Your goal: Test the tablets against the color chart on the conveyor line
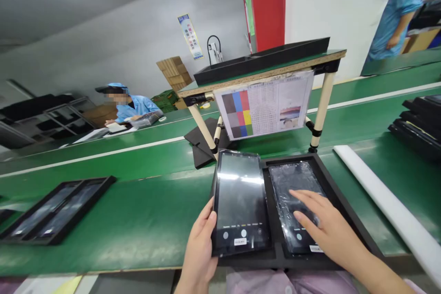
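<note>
The left hand point(203, 239) rises from the lower edge of the view, wrist low and forearm nearly upright, and grips the left tablet point(241, 197) by its near left side; the thumb lies along the front edge, pointing up and away, while the other fingers curl round behind, mostly hidden by the tablet; that tablet sits tilted over the left half of a black tray point(337, 195), its far end raised above the tray's rim, its lit screen facing the person with a bright streak of reflected light across it and a pale round button near the bottom; the right hand point(324, 225) reaches in from the lower right corner, forearm slanting up and to the left, back of the hand upward, palm down over the right tablet point(296, 179), which lies in the tray's right compartment under a creased, glossy surface; its thumb and forefinger stretch out toward the middle of the screen with a moderate gap between them, holding nothing; whether the fingertips touch the glass I cannot tell; the tray rests near the front edge of the green bench point(148, 225), just in front of a stand point(325, 105) that carries a printed colour chart point(265, 103); a long white strip point(382, 202) lies to the tray's right, and a second black tray point(86, 209) stands well apart on the left
</note>
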